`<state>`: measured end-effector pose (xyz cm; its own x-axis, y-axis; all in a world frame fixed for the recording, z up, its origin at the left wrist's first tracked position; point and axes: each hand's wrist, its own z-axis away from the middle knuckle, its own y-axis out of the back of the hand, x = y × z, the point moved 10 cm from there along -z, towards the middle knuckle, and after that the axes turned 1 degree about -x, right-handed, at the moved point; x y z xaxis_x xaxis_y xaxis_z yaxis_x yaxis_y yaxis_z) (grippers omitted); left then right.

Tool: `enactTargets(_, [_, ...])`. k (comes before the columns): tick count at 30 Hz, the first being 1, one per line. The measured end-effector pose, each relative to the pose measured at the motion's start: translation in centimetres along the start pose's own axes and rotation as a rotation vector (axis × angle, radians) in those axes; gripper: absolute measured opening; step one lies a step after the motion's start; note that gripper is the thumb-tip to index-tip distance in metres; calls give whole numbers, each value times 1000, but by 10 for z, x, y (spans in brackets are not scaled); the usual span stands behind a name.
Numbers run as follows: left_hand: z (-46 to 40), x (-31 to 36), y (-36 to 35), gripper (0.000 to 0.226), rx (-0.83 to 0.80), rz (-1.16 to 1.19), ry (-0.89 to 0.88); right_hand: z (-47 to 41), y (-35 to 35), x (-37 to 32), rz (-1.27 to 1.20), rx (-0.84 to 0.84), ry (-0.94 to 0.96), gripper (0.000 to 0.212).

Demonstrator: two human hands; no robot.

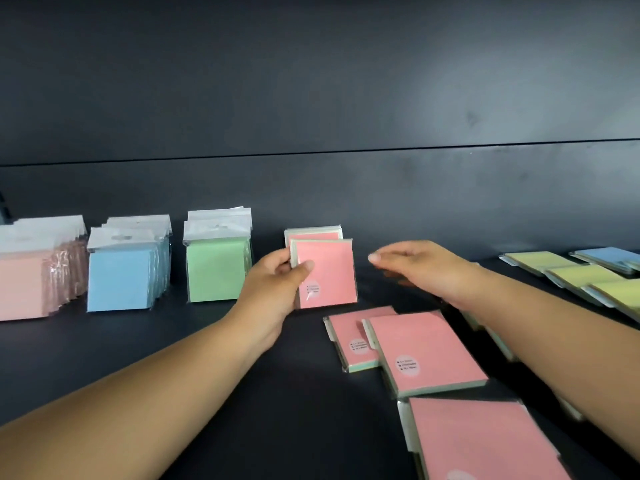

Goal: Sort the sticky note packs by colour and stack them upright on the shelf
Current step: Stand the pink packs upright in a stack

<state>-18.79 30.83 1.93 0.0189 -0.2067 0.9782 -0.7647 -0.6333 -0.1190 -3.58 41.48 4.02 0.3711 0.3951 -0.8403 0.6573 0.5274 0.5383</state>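
Observation:
My left hand point(273, 292) grips an upright salmon-pink sticky note pack point(329, 271) by its left edge, thumb on its front. Another pink pack point(313, 233) stands right behind it. My right hand point(426, 268) hovers to the right of the pack, palm down, fingers straight, holding nothing. Upright stacks stand along the left of the shelf: light pink packs point(31, 275), blue packs point(124, 271) and green packs point(218, 265). Three pink packs point(426, 351) lie flat on the shelf below my right hand.
The dark shelf surface point(242, 393) runs to a dark back panel point(311, 98). At far right, yellow packs point(571, 275) and a blue pack point(609, 256) lie flat. More packs lie partly hidden under my right forearm.

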Motion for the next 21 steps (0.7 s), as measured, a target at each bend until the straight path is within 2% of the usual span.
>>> enactTargets(3, [1, 5, 11, 17, 1, 4, 4, 3, -4, 15, 352, -94, -80, 43])
enactTargets(6, [-1, 10, 23, 17, 34, 7, -1, 6, -15, 24, 463, -196, -140, 56])
enactTargets(11, [-1, 9, 23, 15, 27, -5, 12, 7, -21, 22, 601, -177, -186, 66])
enactTargets(15, [2, 16, 17, 14, 21, -8, -5, 17, -37, 11, 800, -177, -213, 65])
enactTargets(19, [4, 30, 23, 16, 51, -17, -46, 23, -54, -1, 969, -194, -208, 85])
enactTargets(21, [7, 31, 27, 17, 55, -39, -46, 24, -57, -8, 943, -195, -167, 74])
